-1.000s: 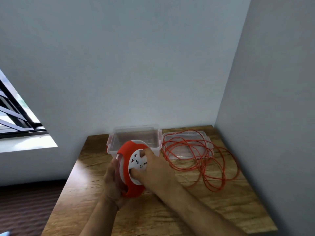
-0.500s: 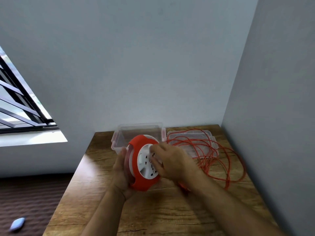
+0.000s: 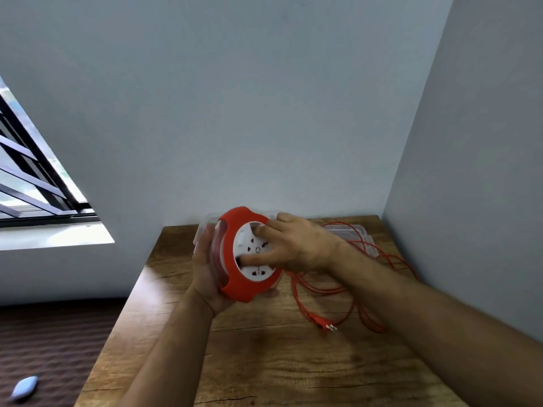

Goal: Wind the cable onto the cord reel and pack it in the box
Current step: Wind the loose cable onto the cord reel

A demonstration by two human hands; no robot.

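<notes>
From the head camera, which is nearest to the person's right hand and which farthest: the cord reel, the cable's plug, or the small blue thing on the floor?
Measured from the right hand:
1. Cord reel: touching, the fingers lie on its white socket face.
2. Plug: on the table, nearer the camera, below the right forearm.
3. Blue thing: on the floor, far to the left, off the table.

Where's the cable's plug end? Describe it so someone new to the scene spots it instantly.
Start at the wooden table in the wall corner. Orange cable lies in loose loops on its right side, beyond the right hand. The plug lies at the loops' near edge: a thicker orange stub ending in two metal pins, the only part not thin cord.
</notes>
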